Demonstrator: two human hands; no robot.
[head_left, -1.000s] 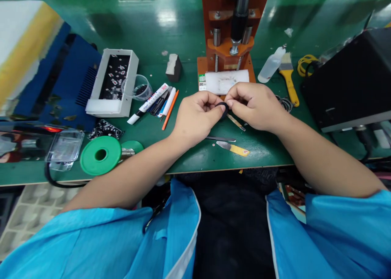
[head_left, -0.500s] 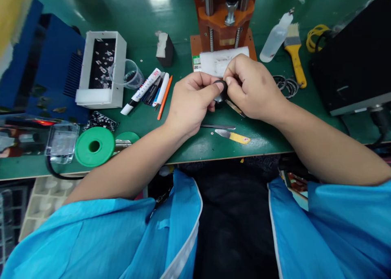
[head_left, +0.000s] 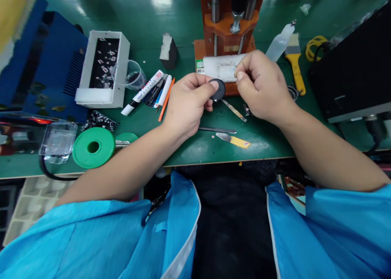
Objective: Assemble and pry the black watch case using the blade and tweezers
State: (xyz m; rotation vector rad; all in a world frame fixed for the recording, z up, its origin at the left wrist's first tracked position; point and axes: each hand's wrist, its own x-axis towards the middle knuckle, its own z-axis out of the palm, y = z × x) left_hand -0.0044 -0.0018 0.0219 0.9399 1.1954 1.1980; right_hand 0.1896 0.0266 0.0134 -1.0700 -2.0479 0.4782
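Observation:
A round black disc (head_left: 218,90) is pinched between the thumb and fingers of my left hand (head_left: 190,102), its flat face turned up. To the right of the disc, apart from it, my right hand (head_left: 263,86) is closed in a pinch over the edge of the white pad (head_left: 224,66). What its fingertips hold, if anything, is too small to make out. Below the hands lie a thin tool with a light handle (head_left: 234,110), a grey metal strip (head_left: 217,130) and a yellow-handled blade (head_left: 233,140).
An orange press (head_left: 232,24) stands behind the pad. Leftward are markers (head_left: 143,92), a clear cup (head_left: 134,77), a white tray (head_left: 124,63) and a green spool (head_left: 81,148). Rightward are a bottle (head_left: 279,42), a yellow brush (head_left: 295,69) and a black box (head_left: 354,63).
My right hand has moved right, away from the disc, and more of the disc's face now shows. My left hand still holds it. The view has shifted slightly.

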